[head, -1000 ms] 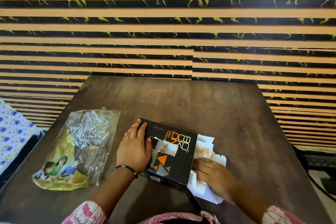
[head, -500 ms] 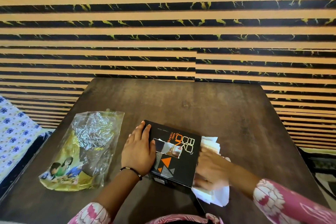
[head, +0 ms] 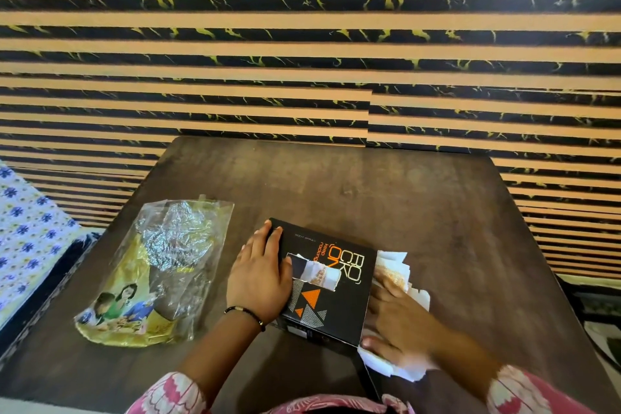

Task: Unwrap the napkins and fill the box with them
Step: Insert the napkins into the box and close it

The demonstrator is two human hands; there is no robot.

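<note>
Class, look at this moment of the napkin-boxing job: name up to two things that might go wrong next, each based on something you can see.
1. The napkins stick out unevenly from the black box's right end under the right hand; pushing harder may crumple or tear them.
2. Only the left hand, pressing flat, steadies the box; it might slide toward the empty wrapper.

A home room (likely a bedroom): floral bedsheet [head: 23, 239] beside a wooden table [head: 369, 198], striped wall panelling [head: 302, 44].
</note>
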